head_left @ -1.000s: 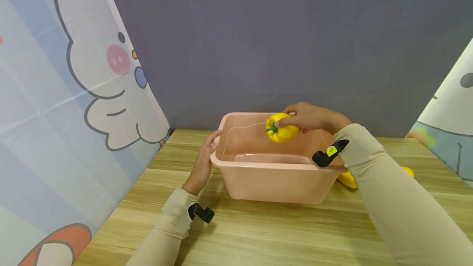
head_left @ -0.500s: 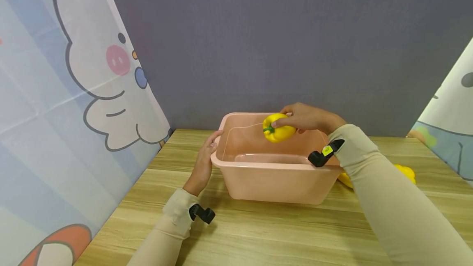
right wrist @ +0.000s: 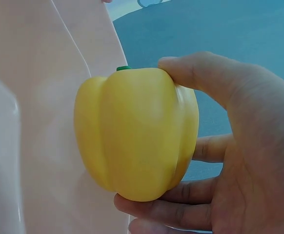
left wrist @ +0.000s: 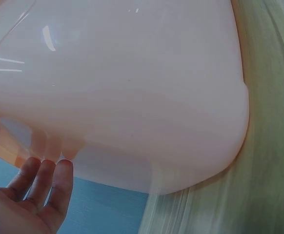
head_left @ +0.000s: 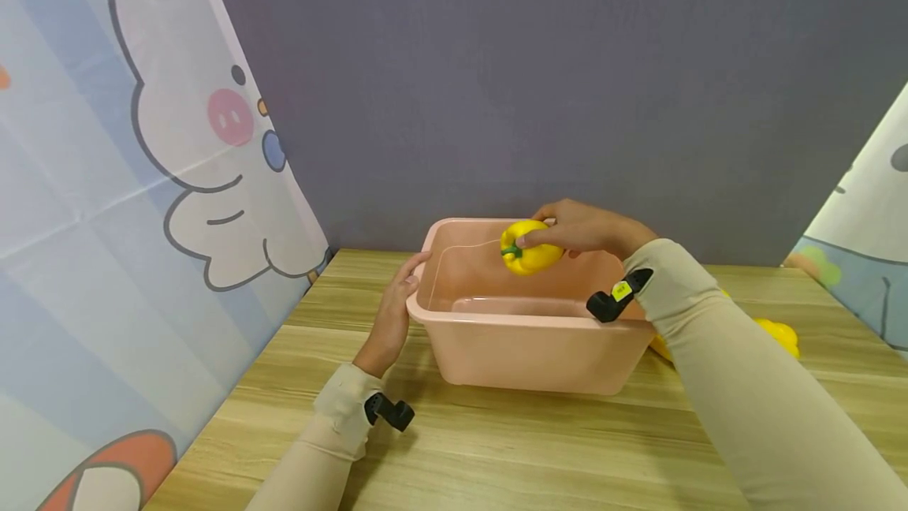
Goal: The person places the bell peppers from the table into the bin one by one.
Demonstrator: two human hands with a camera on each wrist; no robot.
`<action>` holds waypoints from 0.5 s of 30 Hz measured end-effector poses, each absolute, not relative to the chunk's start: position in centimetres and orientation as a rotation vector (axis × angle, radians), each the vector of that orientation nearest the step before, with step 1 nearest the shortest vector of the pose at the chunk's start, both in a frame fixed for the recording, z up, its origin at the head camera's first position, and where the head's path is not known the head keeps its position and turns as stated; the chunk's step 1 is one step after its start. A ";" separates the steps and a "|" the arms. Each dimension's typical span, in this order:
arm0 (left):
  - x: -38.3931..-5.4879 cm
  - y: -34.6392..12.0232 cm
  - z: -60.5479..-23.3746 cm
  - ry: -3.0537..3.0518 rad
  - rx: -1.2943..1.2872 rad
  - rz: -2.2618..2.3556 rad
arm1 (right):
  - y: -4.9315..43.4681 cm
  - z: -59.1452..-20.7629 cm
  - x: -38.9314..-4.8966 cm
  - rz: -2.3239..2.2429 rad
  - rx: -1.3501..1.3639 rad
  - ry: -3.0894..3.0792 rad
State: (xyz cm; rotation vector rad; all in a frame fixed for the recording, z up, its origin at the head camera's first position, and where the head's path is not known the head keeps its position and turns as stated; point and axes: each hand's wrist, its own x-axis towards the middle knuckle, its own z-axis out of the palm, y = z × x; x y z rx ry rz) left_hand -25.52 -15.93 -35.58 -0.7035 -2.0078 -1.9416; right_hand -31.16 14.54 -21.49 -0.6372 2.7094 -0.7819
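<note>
My right hand (head_left: 585,229) holds a yellow bell pepper (head_left: 535,255) over the pink basin (head_left: 525,353), its green stem toward the left. The right wrist view shows the thumb at the top of the pepper (right wrist: 137,131) and fingers beneath and behind it. At the basin's left end, my left hand (head_left: 392,318) touches the rim and outer wall. In the left wrist view the fingertips of my left hand (left wrist: 39,195) meet the basin wall (left wrist: 132,97), fingers fairly straight.
On the wooden table (head_left: 496,448), right of the basin, lies a yellow object (head_left: 661,347), mostly hidden by the basin and right sleeve. Another lobed yellow object (head_left: 780,335) shows past that sleeve. A dark grey wall (head_left: 525,85) stands behind.
My right hand has moved slightly left with the yellow bell pepper, still above the basin. More of the yellow object beyond the right sleeve shows. My left hand stays at the rim.
</note>
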 end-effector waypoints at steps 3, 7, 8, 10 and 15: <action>-25.5 -15.9 -35.7 -2.010 -0.699 -1.940 | 14.5 -21.5 -31.2 -0.789 -0.634 2.699; -25.6 -15.9 -35.8 -2.016 -0.696 -1.940 | 14.4 -21.5 -31.2 -0.777 -0.641 2.697; -25.6 -15.8 -35.8 -2.015 -0.697 -1.940 | 14.3 -21.5 -31.2 -0.773 -0.643 2.698; -25.7 -15.8 -35.8 -2.013 -0.701 -1.938 | 14.2 -21.5 -31.2 -0.767 -0.642 2.702; -25.7 -15.6 -35.7 -2.007 -0.711 -1.930 | 14.0 -21.5 -31.1 -0.766 -0.638 2.707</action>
